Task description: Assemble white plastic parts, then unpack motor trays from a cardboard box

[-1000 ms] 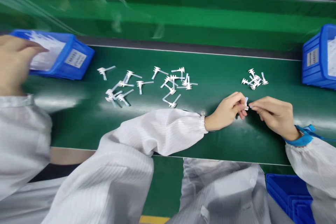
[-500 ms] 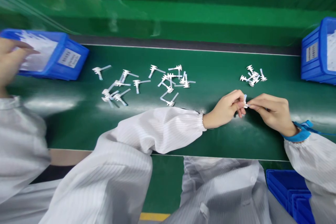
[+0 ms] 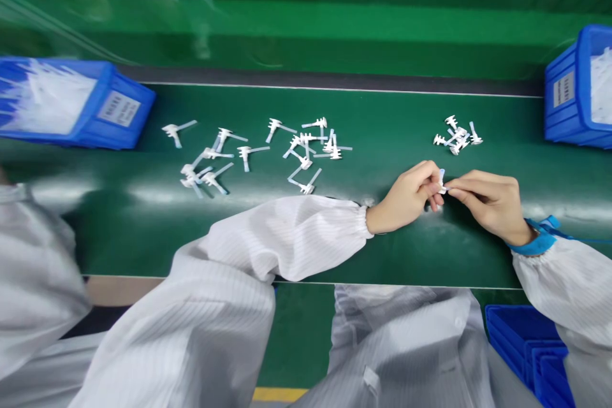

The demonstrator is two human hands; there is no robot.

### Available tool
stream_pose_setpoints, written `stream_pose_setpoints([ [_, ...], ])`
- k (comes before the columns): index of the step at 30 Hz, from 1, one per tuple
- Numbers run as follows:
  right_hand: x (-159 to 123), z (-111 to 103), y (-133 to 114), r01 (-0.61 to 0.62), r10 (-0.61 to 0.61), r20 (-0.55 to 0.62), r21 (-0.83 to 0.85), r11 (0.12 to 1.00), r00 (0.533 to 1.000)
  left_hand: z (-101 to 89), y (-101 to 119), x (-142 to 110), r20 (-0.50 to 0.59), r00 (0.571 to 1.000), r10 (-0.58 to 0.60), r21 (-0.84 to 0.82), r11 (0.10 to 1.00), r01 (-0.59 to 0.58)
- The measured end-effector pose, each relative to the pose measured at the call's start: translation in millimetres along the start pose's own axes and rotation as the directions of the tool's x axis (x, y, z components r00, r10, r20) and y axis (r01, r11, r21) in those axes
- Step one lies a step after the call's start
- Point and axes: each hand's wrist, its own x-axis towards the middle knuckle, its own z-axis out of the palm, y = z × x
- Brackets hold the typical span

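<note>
My left hand (image 3: 408, 196) is closed on a small white plastic fitting (image 3: 442, 189) with a short pale-blue tube pointing up from it. From the right, the thumb and forefinger of my right hand (image 3: 490, 203) pinch a thin piece against the fitting's side; the fingers mostly hide it. Beyond my hands lies a small pile of white fittings (image 3: 458, 135) with short tubes. To the left, several white fittings with two tubes each (image 3: 306, 148) are scattered over the green work surface (image 3: 382, 121).
A blue bin (image 3: 138, 121) of white tube-like pieces stands at the left, another blue bin (image 3: 564, 118) at the right. A co-worker's sleeve (image 3: 33, 280) reaches in from the left. Blue crates (image 3: 521, 325) sit below the table edge. A blue wrist strap (image 3: 538, 242) trails a cord rightward.
The co-worker's hand has left the left bin and is out of view. The view has shifted slightly. My hands keep nearly the same hold on the fitting.
</note>
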Motion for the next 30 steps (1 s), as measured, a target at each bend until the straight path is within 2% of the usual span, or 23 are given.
stream_pose_setpoints([
  [8, -1, 3, -5, -0.014, 0.014, 0.009, -0.037, 0.999, 1.000, -0.8, -3, -1, 0.005, 1.000, -0.009, 0.008, 1.000, 0.009],
  [13, -1, 3, -5, -0.009, 0.009, 0.014, -0.015, 1.000, 1.000, 1.6, 0, -5, -0.019, 0.999, 0.046, 0.080, 0.996, -0.044],
  [20, -2, 4, -9, 0.062, -0.061, 0.021, -0.058, 0.996, 0.998, 3.1, 1, -8, -0.024, 0.996, 0.088, 0.137, 0.987, -0.084],
  [30, -4, 2, -12, -0.006, 0.007, 0.077, -0.023, 1.000, 0.997, 2.6, 5, -13, -0.021, 0.993, 0.116, 0.174, 0.978, -0.111],
])
